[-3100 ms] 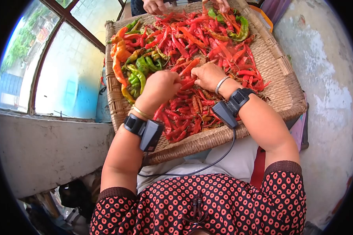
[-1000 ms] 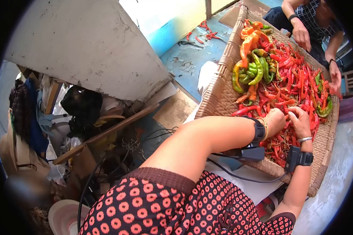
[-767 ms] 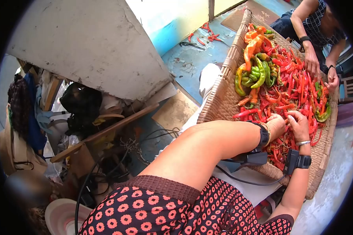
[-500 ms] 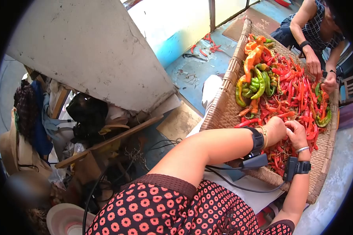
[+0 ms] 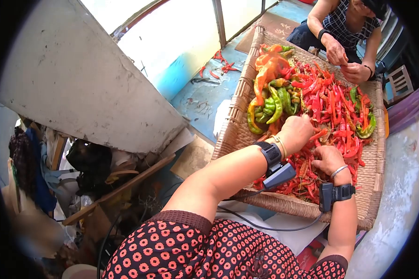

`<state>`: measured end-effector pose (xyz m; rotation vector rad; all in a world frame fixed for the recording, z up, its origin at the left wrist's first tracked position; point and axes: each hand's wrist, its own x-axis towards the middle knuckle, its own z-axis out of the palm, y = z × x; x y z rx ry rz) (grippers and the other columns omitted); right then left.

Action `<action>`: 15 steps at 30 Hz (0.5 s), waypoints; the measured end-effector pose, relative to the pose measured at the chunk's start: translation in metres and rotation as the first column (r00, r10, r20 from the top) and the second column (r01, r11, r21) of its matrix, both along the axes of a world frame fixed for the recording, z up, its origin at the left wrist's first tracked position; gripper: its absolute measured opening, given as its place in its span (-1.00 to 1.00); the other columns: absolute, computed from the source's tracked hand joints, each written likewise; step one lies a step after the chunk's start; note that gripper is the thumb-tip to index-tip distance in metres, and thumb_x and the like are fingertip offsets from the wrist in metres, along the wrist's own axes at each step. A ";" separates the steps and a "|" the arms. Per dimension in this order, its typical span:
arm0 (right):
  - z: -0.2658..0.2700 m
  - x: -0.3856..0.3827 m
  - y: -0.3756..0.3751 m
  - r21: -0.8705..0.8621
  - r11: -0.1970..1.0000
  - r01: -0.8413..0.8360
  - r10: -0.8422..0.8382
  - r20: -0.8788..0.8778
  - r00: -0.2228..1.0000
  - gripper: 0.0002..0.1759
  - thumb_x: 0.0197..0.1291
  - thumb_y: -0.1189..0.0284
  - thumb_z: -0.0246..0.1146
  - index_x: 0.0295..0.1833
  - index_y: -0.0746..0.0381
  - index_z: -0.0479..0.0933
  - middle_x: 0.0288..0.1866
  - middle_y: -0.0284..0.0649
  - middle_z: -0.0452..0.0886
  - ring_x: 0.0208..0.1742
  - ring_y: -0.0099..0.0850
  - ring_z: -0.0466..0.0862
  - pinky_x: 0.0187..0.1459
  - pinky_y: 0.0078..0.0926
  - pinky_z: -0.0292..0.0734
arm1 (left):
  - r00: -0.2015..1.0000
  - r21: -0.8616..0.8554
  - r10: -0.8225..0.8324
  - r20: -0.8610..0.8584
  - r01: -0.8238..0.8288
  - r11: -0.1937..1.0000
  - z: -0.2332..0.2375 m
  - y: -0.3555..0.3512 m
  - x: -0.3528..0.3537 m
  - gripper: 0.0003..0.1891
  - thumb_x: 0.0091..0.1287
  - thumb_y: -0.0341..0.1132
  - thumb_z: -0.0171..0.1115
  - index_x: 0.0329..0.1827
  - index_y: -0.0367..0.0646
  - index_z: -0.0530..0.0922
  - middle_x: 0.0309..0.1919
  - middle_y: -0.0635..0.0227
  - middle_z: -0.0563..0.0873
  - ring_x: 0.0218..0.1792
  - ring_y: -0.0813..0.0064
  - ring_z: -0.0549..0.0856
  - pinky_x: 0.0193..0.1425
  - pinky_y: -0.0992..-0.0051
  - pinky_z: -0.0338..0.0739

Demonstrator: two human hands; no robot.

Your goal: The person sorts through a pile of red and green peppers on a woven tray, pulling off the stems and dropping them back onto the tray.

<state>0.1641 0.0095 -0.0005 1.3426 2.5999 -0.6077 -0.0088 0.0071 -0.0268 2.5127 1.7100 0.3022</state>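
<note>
A rectangular woven basket tray (image 5: 231,122) holds a heap of red chili peppers (image 5: 331,103), with green peppers (image 5: 275,104) and orange peppers (image 5: 266,69) piled at its far left. My left hand (image 5: 297,133) is over the middle of the heap, its fingers curled together; what they hold, if anything, is hidden. Lower and to the right, my right hand (image 5: 329,159) reaches down among the red chilies, thumb and fingers apart, fingertips partly out of sight. Both wrists carry black straps with small devices.
Across the tray sits another person, whose hands (image 5: 347,65) are together above its far edge. Red chilies (image 5: 226,65) lie on the blue floor near the window. A leaning white panel (image 5: 79,69) and cluttered shelving (image 5: 121,186) stand left. A black cable (image 5: 270,227) hangs between my wrists.
My hands, close together before, are now apart, the left farther up the heap and the right lower. The other person's hands have lifted off the chilies. The whole view has shifted.
</note>
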 end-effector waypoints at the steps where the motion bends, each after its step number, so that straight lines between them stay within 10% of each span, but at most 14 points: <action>1: 0.003 -0.003 -0.002 0.029 1.000 -0.010 0.008 0.059 0.998 -0.72 -0.20 0.35 0.32 -0.28 0.20 0.57 -0.39 -0.10 0.59 -0.25 -0.16 0.58 -0.19 -0.26 0.46 | 0.999 0.123 0.021 0.033 -0.025 0.992 -0.009 -0.005 0.002 -0.88 0.04 -0.36 0.11 -0.47 -0.17 0.60 -0.44 0.23 0.59 -0.42 0.36 0.65 -0.45 0.41 0.52; 10: 0.002 -0.004 -0.002 0.107 0.991 -0.078 0.052 0.220 0.974 -0.76 -0.20 0.37 0.31 -0.33 0.19 0.56 -0.45 -0.09 0.58 -0.31 -0.14 0.59 -0.24 -0.23 0.48 | 0.994 0.105 -0.080 0.070 0.073 0.992 -0.013 -0.009 0.008 -0.88 0.02 -0.33 0.13 -0.49 -0.15 0.59 -0.50 0.23 0.59 -0.48 0.34 0.66 -0.51 0.40 0.52; 15: 0.000 0.005 0.003 0.034 0.999 0.032 -0.030 -0.055 0.998 -0.86 -0.21 0.45 0.22 -0.48 0.29 0.51 -0.58 -0.07 0.54 -0.50 -0.22 0.58 -0.41 -0.34 0.46 | 0.952 0.190 -0.203 0.228 0.161 0.968 0.003 -0.016 0.012 -0.92 -0.01 -0.34 0.15 -0.53 -0.14 0.56 -0.45 0.25 0.55 -0.49 0.33 0.64 -0.50 0.38 0.52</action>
